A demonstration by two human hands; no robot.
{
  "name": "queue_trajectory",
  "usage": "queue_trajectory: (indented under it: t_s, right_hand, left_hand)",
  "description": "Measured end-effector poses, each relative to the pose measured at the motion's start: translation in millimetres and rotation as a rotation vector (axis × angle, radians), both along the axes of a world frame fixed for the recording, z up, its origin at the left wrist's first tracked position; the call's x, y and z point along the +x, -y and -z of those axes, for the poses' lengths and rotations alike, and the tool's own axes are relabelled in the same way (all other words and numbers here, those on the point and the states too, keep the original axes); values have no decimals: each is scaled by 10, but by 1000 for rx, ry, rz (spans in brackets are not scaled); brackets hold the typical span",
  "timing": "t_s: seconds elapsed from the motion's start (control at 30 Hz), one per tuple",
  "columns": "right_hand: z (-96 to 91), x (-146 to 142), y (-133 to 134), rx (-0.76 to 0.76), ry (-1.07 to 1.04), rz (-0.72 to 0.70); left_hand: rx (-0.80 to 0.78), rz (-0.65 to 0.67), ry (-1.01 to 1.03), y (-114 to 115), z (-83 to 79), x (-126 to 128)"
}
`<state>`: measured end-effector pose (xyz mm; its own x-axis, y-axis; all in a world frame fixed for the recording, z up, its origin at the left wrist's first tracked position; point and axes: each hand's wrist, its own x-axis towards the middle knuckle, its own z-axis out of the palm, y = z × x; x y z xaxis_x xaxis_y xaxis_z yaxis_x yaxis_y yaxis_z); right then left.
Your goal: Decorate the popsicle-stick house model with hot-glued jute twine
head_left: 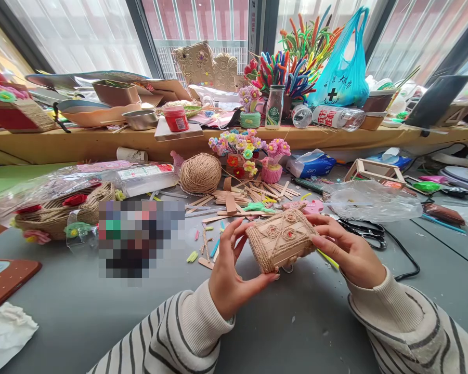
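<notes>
Between my hands, tilted above the grey table, is a small wooden box (283, 236) trimmed with twine. Twine spirals with red centres decorate its upper face. My left hand (232, 275) grips the left end, thumb along the lower edge and fingers behind. At the right end, my right hand (347, 252) holds the box with thumb and fingers. Behind it lie flat wooden sticks (231, 202) in a loose heap, and a ball of twine (200, 174). Black-handled scissors (364, 232) rest beyond my right hand.
A twine basket (54, 213) with felt flowers sits at left, beside a blurred patch. Flower pots (272, 171) stand at the back below a cluttered ledge (140, 139). A clear plastic bag (374, 200) and a black cable (407, 254) lie to the right.
</notes>
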<state>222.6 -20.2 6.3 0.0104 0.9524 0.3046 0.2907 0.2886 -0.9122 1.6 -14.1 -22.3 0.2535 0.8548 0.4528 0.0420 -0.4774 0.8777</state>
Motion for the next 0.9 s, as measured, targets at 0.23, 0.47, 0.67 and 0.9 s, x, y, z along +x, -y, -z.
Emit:
queue_trajectory:
  t_s: [0.23,0.47,0.67,0.9]
  right_hand:
    - [25,20,-7,-7,102,21]
    - [19,1,-3,28,61,4]
    - [-22,-21,17,61,35,-21]
    - [3,-25,14,76,72,5]
  left_hand:
    - [117,-14,-77,8,22,-15]
    - [124,-52,-113,-7,4,-11]
    - [91,-50,-204,-10,-40,-40]
    - [92,-63,-170,5,-76,-25]
